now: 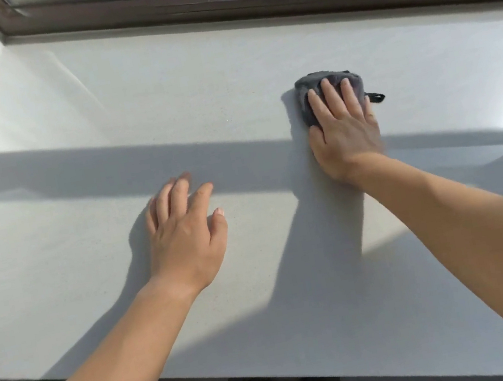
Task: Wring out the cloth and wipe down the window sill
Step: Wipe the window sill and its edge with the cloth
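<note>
right hand (344, 128) — fingers straight, pressing flat on the bunched grey cloth (308, 97) | cloth lies on the white window sill (63, 105), right of centre, its black hanging loop (376, 97) sticking out | left hand (184, 234) — fingers relaxed, spread, palm down on the sill, nothing held

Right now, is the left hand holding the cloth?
No, the grey cloth lies under the flat fingers of the right hand, while the left hand is empty over the window sill.
</note>
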Available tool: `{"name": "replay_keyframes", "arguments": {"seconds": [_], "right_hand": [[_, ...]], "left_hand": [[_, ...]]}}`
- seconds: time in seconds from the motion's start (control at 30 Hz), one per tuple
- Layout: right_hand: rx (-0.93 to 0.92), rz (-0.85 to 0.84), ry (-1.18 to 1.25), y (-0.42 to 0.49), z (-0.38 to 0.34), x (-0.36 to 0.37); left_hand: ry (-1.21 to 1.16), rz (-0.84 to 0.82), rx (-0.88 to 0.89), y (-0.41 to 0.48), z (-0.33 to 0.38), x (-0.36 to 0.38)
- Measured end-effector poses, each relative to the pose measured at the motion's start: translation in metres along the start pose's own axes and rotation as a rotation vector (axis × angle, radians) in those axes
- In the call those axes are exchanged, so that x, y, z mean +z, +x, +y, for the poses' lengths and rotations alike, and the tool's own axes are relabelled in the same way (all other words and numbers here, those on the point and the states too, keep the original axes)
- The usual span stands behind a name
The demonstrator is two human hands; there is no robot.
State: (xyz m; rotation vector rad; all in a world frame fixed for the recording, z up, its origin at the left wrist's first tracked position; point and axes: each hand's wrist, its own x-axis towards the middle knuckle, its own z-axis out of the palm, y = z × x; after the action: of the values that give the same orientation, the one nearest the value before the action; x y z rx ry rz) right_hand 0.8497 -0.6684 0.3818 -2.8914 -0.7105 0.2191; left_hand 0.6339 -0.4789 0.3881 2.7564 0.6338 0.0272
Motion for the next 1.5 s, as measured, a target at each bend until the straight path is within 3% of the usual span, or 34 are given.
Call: {"name": "replay_keyframes", "arguments": {"seconds": [0.07, 0.1, 0.2, 0.27, 0.33, 0.4, 0.5, 0.7, 0.77, 0.9, 0.97, 1.07, 1.13, 1.2, 1.33, 1.4, 1.5], "right_hand": [[0.144, 0.035, 0.004, 0.014, -0.017, 0.0], [0.104, 0.033, 0.004, 0.013, -0.032, 0.003], [-0.261, -0.036, -0.012, -0.003, -0.054, 0.011], [-0.371, -0.056, -0.016, 0.009, -0.036, 0.003], [-0.259, -0.019, -0.032, 0.044, -0.009, -0.005], [-0.02, -0.017, -0.035, 0.08, 0.011, -0.013], [0.178, 0.031, -0.012, 0.114, -0.002, -0.014], [-0.334, -0.043, -0.07, 0.128, -0.066, 0.0], [-0.243, -0.007, -0.056, 0.142, -0.044, -0.005], [0.192, 0.054, 0.027, 0.159, -0.026, -0.011], [0.172, 0.042, 0.027, 0.157, -0.057, -0.006], [-0.143, -0.006, -0.017, 0.147, -0.091, 0.002], [-0.241, -0.045, -0.043, 0.146, -0.08, -0.002], [-0.183, -0.03, -0.061, 0.147, -0.047, -0.008], [0.207, 0.023, -0.004, 0.138, 0.039, -0.029], [0.333, 0.019, 0.0, 0.138, 0.047, -0.03], [0.182, 0.044, -0.007, 0.134, 0.002, -0.02]], "left_hand": [[-0.006, 0.055, -0.021, 0.015, 0.003, -0.002], [-0.01, 0.071, -0.017, 0.025, 0.005, -0.002], [-0.008, 0.028, 0.049, 0.062, 0.013, 0.0], [0.01, -0.026, 0.096, 0.086, 0.015, 0.003], [0.06, -0.067, 0.093, 0.102, 0.014, 0.007], [0.161, -0.073, 0.079, 0.107, 0.012, 0.012], [0.194, -0.056, 0.074, 0.107, 0.014, 0.014], [0.16, -0.056, 0.079, 0.108, 0.016, 0.012], [0.152, -0.074, 0.087, 0.108, 0.016, 0.01], [0.148, -0.094, 0.084, 0.11, 0.016, 0.008], [0.145, -0.091, 0.08, 0.111, 0.017, 0.008], [0.138, -0.089, 0.082, 0.111, 0.016, 0.008], [0.137, -0.091, 0.08, 0.11, 0.014, 0.007], [0.137, -0.09, 0.086, 0.109, 0.013, 0.007], [0.144, -0.079, 0.1, 0.109, 0.014, 0.007], [0.15, -0.073, 0.096, 0.11, 0.015, 0.008], [0.171, -0.072, 0.09, 0.11, 0.016, 0.01]]}}
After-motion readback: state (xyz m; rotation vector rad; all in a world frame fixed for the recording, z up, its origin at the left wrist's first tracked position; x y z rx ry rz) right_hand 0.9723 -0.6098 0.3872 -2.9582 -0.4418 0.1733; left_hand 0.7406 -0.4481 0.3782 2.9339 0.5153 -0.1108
